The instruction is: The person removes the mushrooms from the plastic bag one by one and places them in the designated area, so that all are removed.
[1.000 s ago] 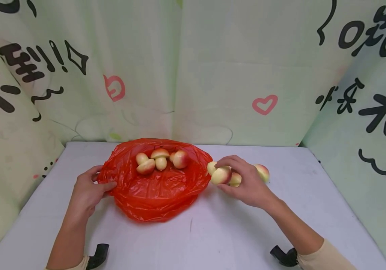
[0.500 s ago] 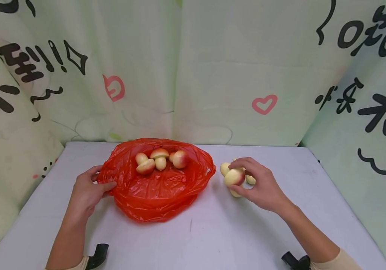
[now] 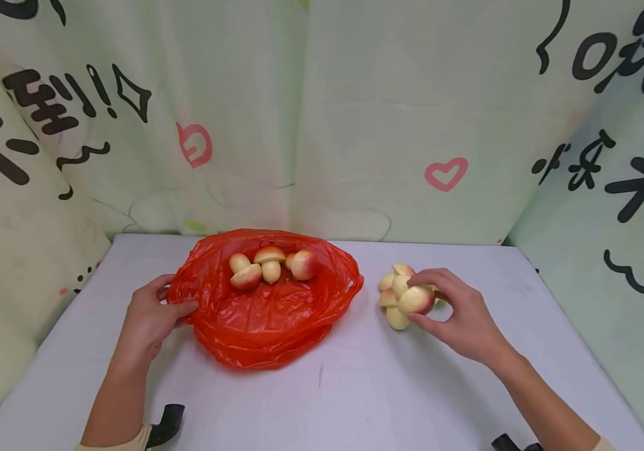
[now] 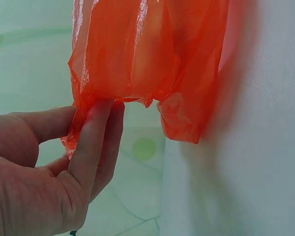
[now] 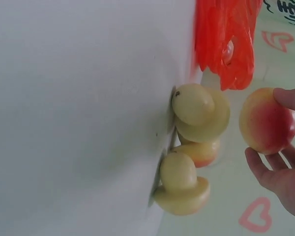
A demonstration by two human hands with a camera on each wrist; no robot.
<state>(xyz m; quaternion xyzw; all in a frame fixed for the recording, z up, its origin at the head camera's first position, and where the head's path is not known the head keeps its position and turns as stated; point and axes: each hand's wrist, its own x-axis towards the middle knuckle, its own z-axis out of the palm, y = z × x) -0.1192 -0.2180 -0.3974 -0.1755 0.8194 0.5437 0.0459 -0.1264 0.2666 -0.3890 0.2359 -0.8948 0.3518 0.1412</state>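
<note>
My left hand [image 3: 150, 319] pinches the left rim of a red plastic bag [image 3: 265, 326] between thumb and fingers; the left wrist view shows the fingers gripping the thin film [image 4: 132, 54]. The bag lies wide open on the table, with three model mushrooms inside near its back, among them one with a pink-red cap [image 3: 304, 265]. Right of the bag, my right hand [image 3: 463, 319] pinches a mushroom [image 5: 268, 120] by its yellow and red cap, above the table. Close beside it, a pale mushroom [image 3: 396, 317] lies on the table, with more partly hidden behind.
The white table [image 3: 344, 388] ends at the back against a pale green curtain [image 3: 356, 125] with printed black writing and hearts. Curtains also hang at both sides. In the right wrist view, mushrooms [image 5: 182, 189] lie close together on the tabletop.
My right hand has moved right, away from the bag's right rim, with the mushroom still pinched in it. The mushrooms lying on the table show more now. My left hand stays at the bag.
</note>
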